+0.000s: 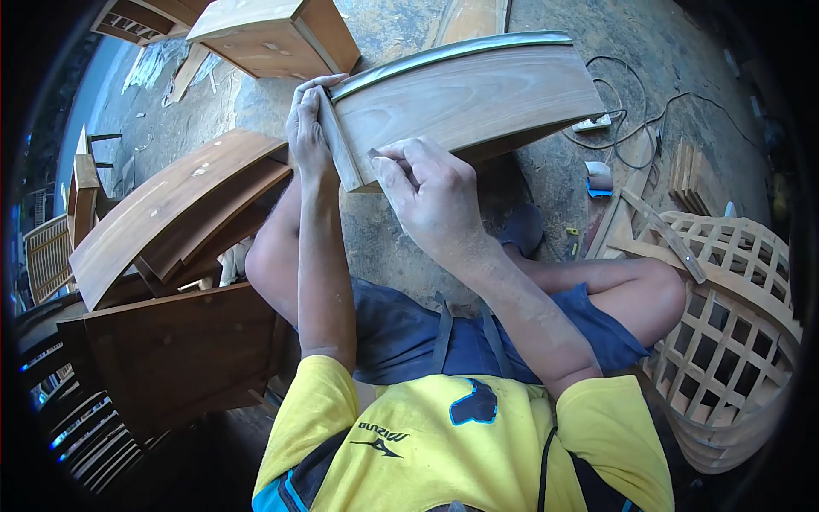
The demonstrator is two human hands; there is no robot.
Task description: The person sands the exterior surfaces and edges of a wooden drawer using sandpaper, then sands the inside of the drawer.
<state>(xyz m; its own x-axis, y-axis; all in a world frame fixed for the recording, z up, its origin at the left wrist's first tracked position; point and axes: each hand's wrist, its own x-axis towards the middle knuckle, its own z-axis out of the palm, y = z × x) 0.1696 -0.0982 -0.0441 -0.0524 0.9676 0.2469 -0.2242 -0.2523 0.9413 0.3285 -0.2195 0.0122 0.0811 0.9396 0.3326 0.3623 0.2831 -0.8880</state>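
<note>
A wooden drawer-like piece [461, 98] with a pale, dusty face and a curved edge is tilted up in front of me. My left hand [311, 124] grips its left end, fingers wrapped over the upper corner. Near the lower left of the face, my right hand [426, 183] is closed in a pinch, with a small dark thing between thumb and forefinger, too small to name. Both hands look dusty.
Curved wooden pieces [183, 192] lie at the left above a dark wooden panel [183, 354]. Another wooden box [273, 38] stands behind. At the right are a lattice wooden frame [725, 333], cables [648, 128], a sandpaper roll [599, 177] and wood strips [695, 179].
</note>
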